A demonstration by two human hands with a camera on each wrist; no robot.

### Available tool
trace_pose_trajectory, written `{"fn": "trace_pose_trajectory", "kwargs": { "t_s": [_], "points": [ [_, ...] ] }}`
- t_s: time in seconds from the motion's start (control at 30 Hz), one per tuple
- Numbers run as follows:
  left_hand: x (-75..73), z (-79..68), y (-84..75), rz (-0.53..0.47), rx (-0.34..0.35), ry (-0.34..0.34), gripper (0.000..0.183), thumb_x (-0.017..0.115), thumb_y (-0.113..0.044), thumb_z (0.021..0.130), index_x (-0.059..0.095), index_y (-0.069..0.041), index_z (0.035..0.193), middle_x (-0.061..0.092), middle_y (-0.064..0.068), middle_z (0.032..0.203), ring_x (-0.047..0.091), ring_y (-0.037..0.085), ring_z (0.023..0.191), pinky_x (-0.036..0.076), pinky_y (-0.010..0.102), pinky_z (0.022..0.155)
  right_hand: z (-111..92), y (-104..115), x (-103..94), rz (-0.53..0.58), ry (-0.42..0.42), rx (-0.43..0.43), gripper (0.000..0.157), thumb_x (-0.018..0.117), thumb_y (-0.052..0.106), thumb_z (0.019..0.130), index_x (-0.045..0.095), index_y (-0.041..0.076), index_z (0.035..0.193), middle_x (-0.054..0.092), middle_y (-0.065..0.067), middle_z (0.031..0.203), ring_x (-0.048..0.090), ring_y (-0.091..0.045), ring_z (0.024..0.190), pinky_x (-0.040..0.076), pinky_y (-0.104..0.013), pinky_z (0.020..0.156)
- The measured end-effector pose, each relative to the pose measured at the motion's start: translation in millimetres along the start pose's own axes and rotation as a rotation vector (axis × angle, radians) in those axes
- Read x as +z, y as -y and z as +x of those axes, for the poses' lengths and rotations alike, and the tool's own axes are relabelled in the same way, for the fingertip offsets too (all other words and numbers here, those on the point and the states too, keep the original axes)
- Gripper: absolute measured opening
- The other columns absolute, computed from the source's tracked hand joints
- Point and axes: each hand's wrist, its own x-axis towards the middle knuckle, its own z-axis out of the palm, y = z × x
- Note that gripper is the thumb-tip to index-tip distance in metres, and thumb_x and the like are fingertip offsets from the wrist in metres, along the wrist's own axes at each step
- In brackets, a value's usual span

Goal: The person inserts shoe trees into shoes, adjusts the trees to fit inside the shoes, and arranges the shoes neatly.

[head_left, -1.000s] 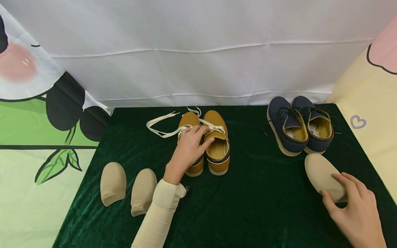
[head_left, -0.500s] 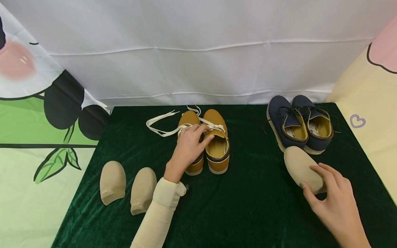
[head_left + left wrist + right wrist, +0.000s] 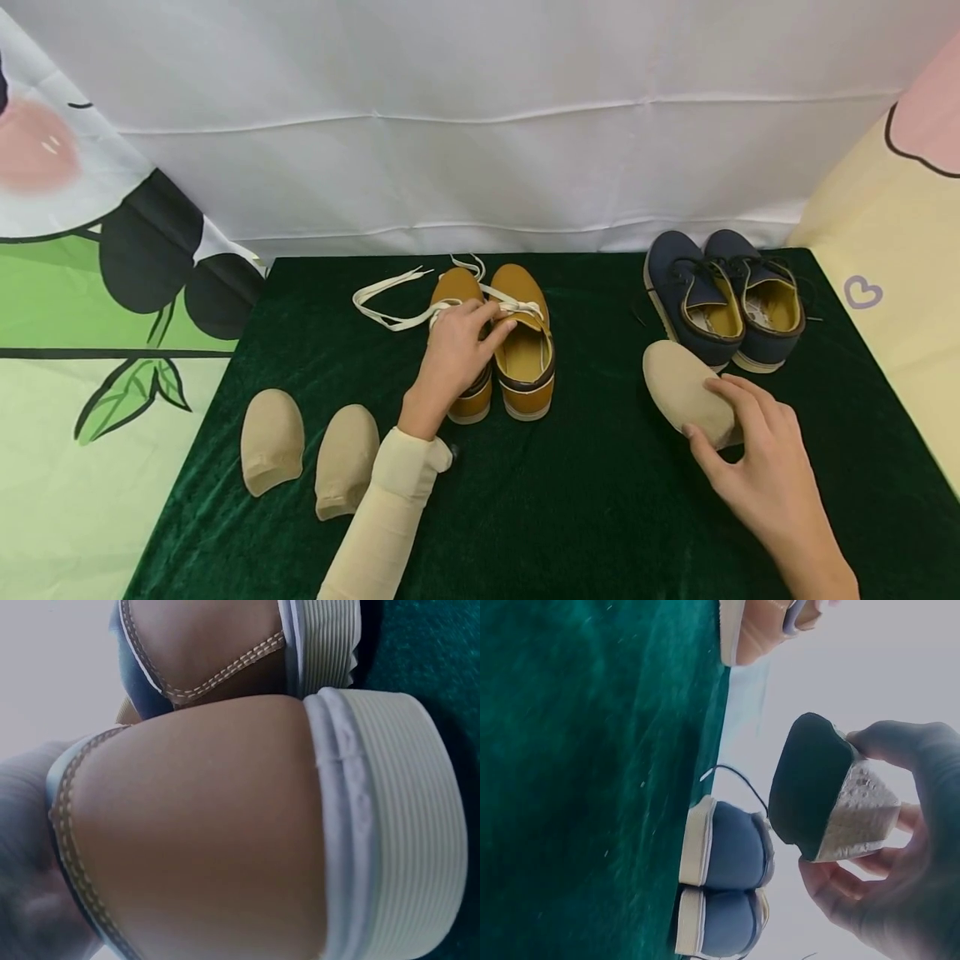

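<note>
Two tan-brown lace-up shoes stand side by side, toes away, with white laces. My left hand lies over the left shoe, hiding much of it. Its fingers bend at the laces, and its thumb and index finger pinch the right shoe near its tongue. In the left wrist view, the heel of a tan shoe fills the middle, beside the hand. My right hand holds a beige moulded toe-shaped shoe insert between thumb and fingers. The right wrist view shows the insert raised, with a dark underside.
Two navy shoes with dark laces stand at the back right, behind the held insert. Two more beige inserts lie at the left on the dark green velvet cloth. A loose white lace trails left. White fabric hangs behind.
My right hand has carried the beige insert left and slightly away from me, from the right side to in front of the navy shoes. The left hand stays in place.
</note>
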Motion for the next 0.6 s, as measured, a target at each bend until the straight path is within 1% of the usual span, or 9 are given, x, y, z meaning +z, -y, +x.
{"fn": "trace_pose_trajectory", "kwargs": {
  "t_s": [0.17,0.27,0.43,0.6],
  "points": [
    [1.1,1.7,0.3,0.002,0.002,-0.015,0.024,0.064,-0.041,0.103,0.069,-0.017,0.101,0.069,0.005,0.089,0.055,0.018,0.072,0.045,0.033,0.065,6,8,4.6,0.026,-0.009,-0.051,0.072,0.085,0.012,0.082,0.053,0.008,0.146,0.053,-0.023,0.147,0.046,-0.044,0.123,0.034,-0.060,0.098],
    [1.4,2.7,-0.1,0.003,-0.006,-0.016,0.025,0.064,-0.042,0.103,0.070,-0.017,0.101,0.069,0.005,0.088,0.053,0.017,0.070,0.043,0.031,0.062,10,15,7.0,0.034,-0.007,-0.046,0.075,0.087,0.013,0.081,0.052,0.006,0.147,0.055,-0.023,0.143,0.048,-0.043,0.120,0.036,-0.058,0.095],
    [2.4,4.2,-0.9,-0.006,-0.027,-0.014,0.025,0.064,-0.041,0.103,0.070,-0.016,0.101,0.067,0.004,0.085,0.052,0.017,0.068,0.041,0.030,0.060,15,28,12.0,0.032,0.019,-0.009,0.076,0.086,0.017,0.083,0.049,0.003,0.148,0.057,-0.022,0.137,0.048,-0.039,0.115,0.040,-0.054,0.088],
    [2.5,5.5,-1.5,-0.008,-0.029,-0.021,0.025,0.064,-0.040,0.103,0.070,-0.016,0.099,0.067,0.006,0.084,0.052,0.017,0.067,0.040,0.029,0.060,20,40,17.4,0.042,0.028,-0.034,0.073,0.086,0.018,0.084,0.051,0.005,0.146,0.059,-0.020,0.140,0.049,-0.036,0.116,0.042,-0.051,0.087]
  ]
}}
